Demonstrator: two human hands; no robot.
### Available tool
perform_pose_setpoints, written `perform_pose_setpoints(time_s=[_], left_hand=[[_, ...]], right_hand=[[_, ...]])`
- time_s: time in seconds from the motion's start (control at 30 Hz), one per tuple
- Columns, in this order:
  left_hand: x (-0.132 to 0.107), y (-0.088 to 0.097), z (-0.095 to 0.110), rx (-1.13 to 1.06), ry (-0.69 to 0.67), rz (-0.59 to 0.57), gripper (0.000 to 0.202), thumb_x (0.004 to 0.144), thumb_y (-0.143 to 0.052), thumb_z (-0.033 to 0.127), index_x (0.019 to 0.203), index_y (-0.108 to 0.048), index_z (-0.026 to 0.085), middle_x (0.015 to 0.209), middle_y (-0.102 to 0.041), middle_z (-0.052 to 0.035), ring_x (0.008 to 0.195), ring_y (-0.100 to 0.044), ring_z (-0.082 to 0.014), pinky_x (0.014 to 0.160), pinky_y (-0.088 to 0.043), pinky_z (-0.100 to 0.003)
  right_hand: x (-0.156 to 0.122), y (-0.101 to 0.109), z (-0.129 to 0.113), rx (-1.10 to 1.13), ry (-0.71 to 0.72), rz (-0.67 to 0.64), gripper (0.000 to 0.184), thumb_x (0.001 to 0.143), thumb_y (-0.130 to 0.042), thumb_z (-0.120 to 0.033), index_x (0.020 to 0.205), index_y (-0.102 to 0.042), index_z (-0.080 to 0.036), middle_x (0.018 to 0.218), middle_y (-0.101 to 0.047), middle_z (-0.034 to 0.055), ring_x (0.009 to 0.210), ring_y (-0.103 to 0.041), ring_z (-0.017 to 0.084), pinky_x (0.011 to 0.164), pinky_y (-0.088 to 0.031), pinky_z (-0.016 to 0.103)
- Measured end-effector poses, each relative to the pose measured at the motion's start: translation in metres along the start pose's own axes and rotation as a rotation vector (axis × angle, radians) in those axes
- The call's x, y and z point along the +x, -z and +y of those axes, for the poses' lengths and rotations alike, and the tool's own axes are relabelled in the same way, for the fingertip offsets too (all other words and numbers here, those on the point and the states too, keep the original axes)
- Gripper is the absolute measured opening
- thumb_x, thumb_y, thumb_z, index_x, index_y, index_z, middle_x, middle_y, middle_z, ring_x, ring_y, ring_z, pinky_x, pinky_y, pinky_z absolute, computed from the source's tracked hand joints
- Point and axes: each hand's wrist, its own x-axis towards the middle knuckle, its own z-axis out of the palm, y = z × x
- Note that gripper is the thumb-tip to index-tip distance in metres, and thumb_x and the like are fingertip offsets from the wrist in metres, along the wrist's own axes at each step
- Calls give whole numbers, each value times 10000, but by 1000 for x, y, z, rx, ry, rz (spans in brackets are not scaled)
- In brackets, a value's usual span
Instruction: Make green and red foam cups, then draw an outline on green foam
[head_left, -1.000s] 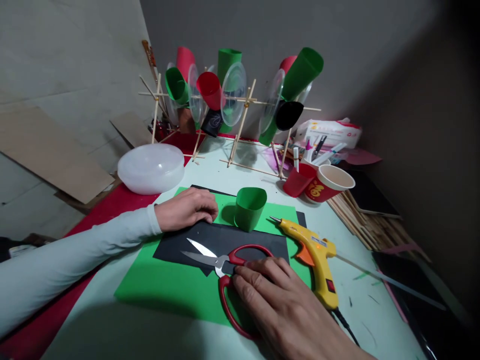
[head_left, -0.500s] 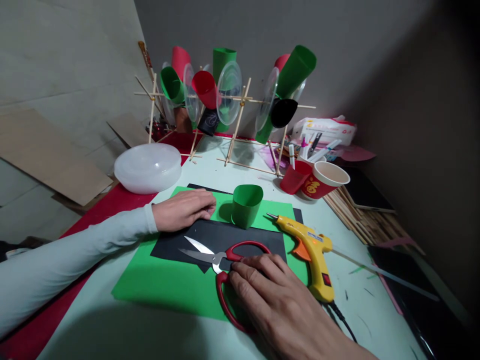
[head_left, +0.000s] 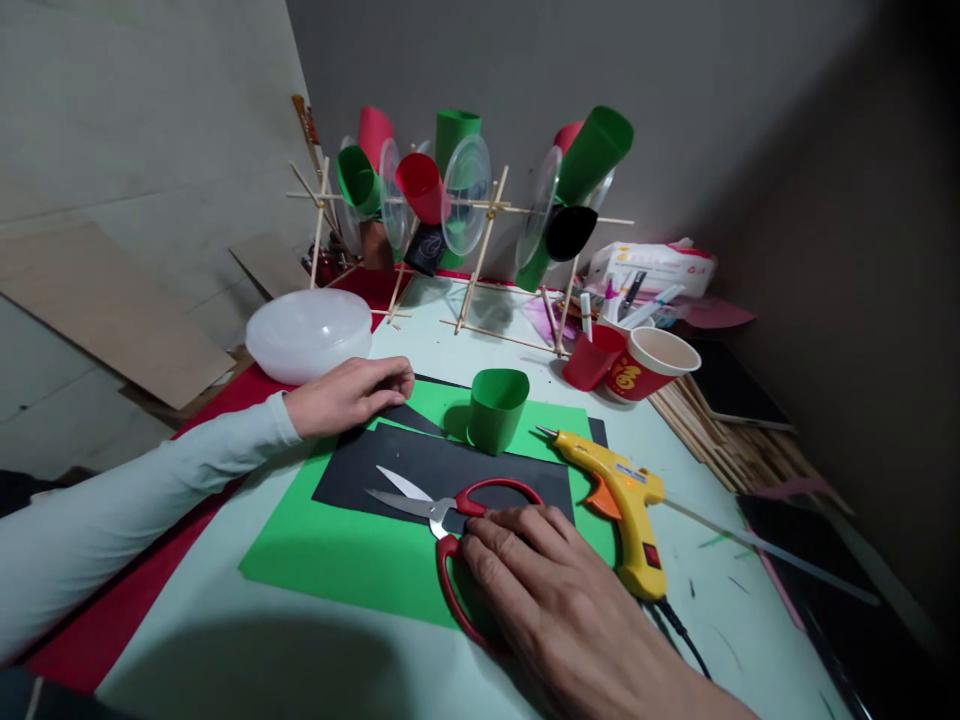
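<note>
My right hand [head_left: 555, 590] lies flat, fingers stretched, over the red handles of the scissors [head_left: 439, 512], whose blades are parted on a black paper sheet [head_left: 450, 462]. That sheet rests on a green sheet [head_left: 330, 550]. My left hand [head_left: 349, 395] sits at the far left corner of the papers, fingers curled, their tips pinching the raised edge of a black paper piece [head_left: 411, 418]. A rolled green paper cup [head_left: 495, 410] stands upright just right of that hand.
A yellow glue gun [head_left: 622, 495] lies right of the scissors, its cord trailing toward me. A white bowl [head_left: 307, 335] sits upside down at the left. Behind stand a stick frame with coloured cones [head_left: 465, 200], red paper cups [head_left: 649, 365] and bamboo sticks [head_left: 739, 445].
My left hand has drawn back to the left off the black sheet, and a black paper edge now shows raised under its fingertips. My right hand stays on the scissors.
</note>
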Motion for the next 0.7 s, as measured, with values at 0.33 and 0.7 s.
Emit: perform_pose_setpoints(time_s=[0.33, 0.7], left_hand=[[-6, -12, 0, 22, 10, 16, 316, 928, -474, 385, 924, -709, 173, 944, -739, -69, 897, -666, -216, 843, -484, -347], [-19, -18, 2, 79, -56, 275, 272, 942, -501, 374, 916, -709, 200, 912, -680, -45, 865, -640, -215, 794, -448, -312]], right_hand=[[0, 7, -3, 7, 25, -116, 282, 1005, -480, -137, 1252, -613, -101, 1127, -704, 83, 947, -546, 248, 885, -400, 406], [4, 9, -7, -9, 13, -138, 186, 1002, -537, -147, 1157, -624, -93, 1090, -690, 89, 956, -533, 246, 912, -418, 415]])
